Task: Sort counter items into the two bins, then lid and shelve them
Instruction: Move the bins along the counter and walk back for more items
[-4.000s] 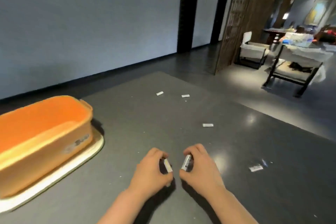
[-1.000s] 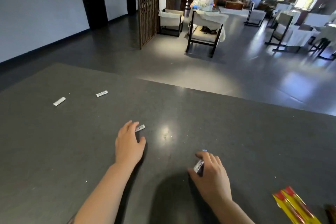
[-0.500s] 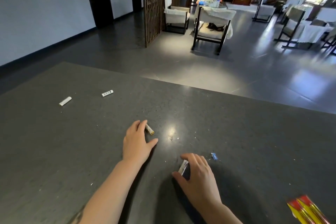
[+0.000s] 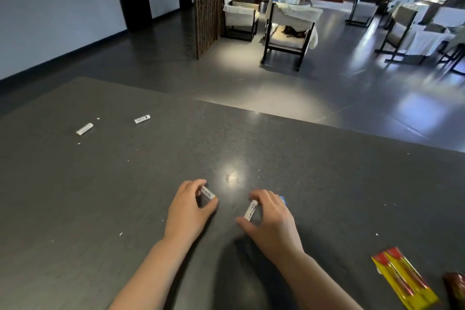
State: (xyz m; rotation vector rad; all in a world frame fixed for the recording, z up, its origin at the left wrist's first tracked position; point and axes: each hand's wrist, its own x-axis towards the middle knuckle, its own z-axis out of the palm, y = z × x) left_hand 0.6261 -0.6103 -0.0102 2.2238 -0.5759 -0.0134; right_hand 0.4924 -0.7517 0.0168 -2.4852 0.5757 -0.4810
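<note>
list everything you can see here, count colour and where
counter: 1, dark grey, fills the lower half of the view
loose batteries: 2, white, far left of the counter, one left of the other, apart
held batteries: 2, white with print, one in the left grip, one in the right grip
small blue scrap: 1, blue, on the counter just beyond the right hand
packet: 1, yellow and red, bottom right of the counter
dark brown object: 1, at the bottom right edge, mostly cut off
chairs: several, white cushions on dark frames, on the floor beyond; nearest
lattice screen: 1, dark wood, standing beyond the counter
left hand: pinches one battery
right hand: pinches one battery
</note>
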